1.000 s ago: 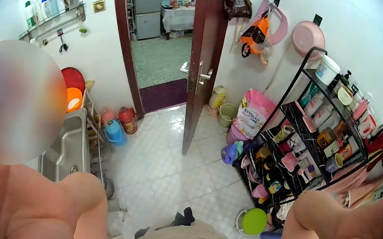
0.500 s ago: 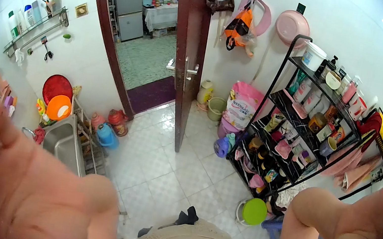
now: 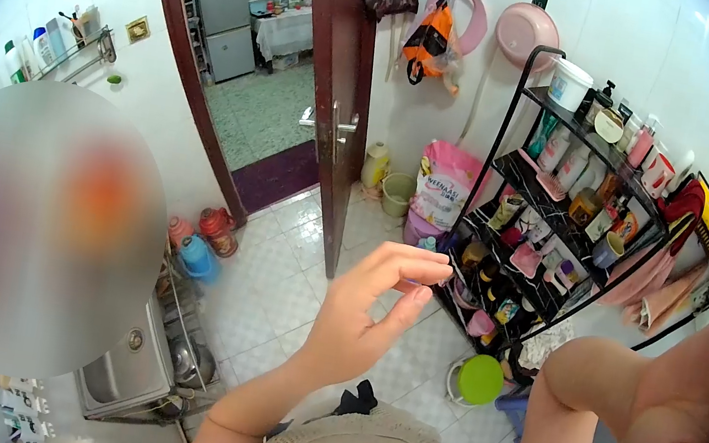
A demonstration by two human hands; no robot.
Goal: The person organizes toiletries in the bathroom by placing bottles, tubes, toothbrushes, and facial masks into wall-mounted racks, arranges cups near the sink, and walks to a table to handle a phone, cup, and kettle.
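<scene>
My left hand [image 3: 368, 312] is raised in the middle of the view, above the tiled floor [image 3: 266, 310]. Its fingers are bent, with a gap between them and the thumb, and nothing is in it. Behind its fingertips stands the black shelf rack [image 3: 552, 206], full of bottles and cups. My right hand [image 3: 675, 421] is very close to the camera at the right edge. Its palm side shows, but its fingers are out of sight, so anything it holds is hidden.
An open brown door [image 3: 335, 79] stands behind my left hand. A metal sink [image 3: 118, 370] is at lower left, near blue and red flasks [image 3: 218, 232]. A green-lidded bucket [image 3: 479, 380] stands by the rack. A round blur hides part of the left side.
My left hand has moved from the lower left, close to the camera, to the middle, and its fingers have bent. My right hand stays near the right edge. The view has shifted somewhat.
</scene>
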